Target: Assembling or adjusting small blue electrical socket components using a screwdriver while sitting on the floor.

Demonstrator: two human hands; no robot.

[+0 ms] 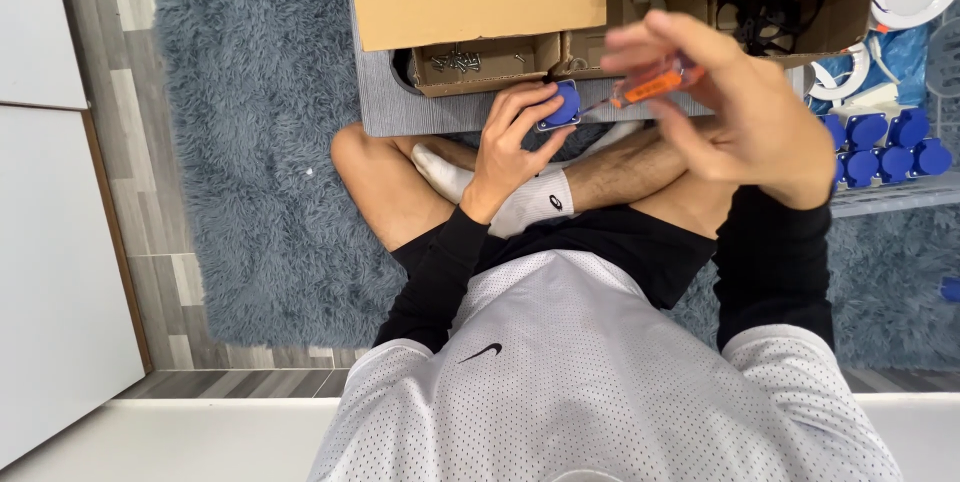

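The blue plastic socket point(560, 105) looks light, hard and a little slick, so it is best gripped by its square edges, as the left hand point(512, 140) does now, clasping it just below the small cardboard tray of screws point(470, 63). The right hand point(738, 102), blurred, is closed around an orange-handled screwdriver point(652, 85), a stiff, slim tool held by its handle to the right of the socket, its tip pointing toward the socket, contact unclear.
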